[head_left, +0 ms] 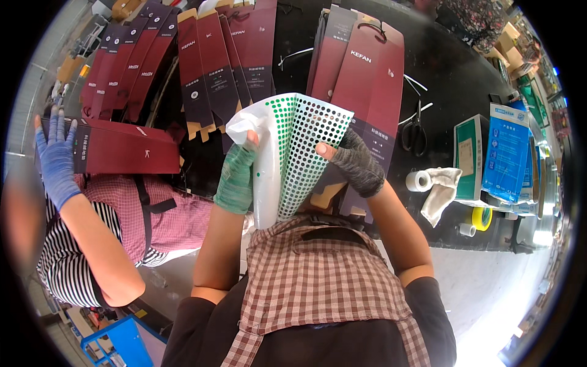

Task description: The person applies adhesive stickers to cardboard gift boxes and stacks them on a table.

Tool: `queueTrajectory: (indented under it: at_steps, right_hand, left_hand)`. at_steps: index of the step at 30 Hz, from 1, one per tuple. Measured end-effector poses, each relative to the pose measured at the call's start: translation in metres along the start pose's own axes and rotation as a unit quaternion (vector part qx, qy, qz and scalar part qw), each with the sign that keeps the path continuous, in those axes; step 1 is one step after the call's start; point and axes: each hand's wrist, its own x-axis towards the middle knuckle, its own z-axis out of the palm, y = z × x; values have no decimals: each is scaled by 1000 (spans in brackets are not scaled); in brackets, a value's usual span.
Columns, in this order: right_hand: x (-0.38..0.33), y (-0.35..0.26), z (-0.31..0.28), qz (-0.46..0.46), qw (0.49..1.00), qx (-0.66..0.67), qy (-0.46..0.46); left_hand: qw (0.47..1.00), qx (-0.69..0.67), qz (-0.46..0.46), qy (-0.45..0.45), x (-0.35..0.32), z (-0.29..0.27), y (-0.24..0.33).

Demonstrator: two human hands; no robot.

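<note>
A stack of sticker sheets (pixel 309 140), with rows of green dots on one face and black dots on another, is held up between my hands and fanned apart. My left hand (pixel 237 174), in a green fingerless glove, grips its left side, where white backing or film curls over. The right hand (pixel 358 160), in a dark grey fingerless glove, pinches the right side with the thumb lying on the black dots. Just behind the sheets lie maroon and dark purple flat boxes (pixel 371 79) with a black cord loop at the top.
More maroon boxes (pixel 257 46) stand along the table's far left. A co-worker's blue-gloved hand (pixel 59 159) touches a maroon box (pixel 131 148) at left. Black scissors (pixel 414 136), a white roll (pixel 419 181), yellow tape (pixel 482 218) and a blue package (pixel 506 153) lie at right.
</note>
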Motion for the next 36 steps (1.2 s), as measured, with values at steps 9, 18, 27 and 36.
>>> queueTrajectory:
  at_steps: [9, 18, 27, 36]
  right_hand:
    - [20, 8, -17, -62, 996, 48, 28]
    - [5, -17, -21, -401, 706, -521, 263]
    - [-19, -17, 41, -377, 809, -437, 110]
    - [-26, -2, 42, -450, 746, -490, 33]
  left_hand:
    - [992, 80, 75, 67, -1, -8, -3]
    - [972, 187, 115, 87, -9, 5, -7]
    - [991, 128, 31, -3, -38, 32, -7]
    - [990, 115, 81, 3, -52, 40, 4]
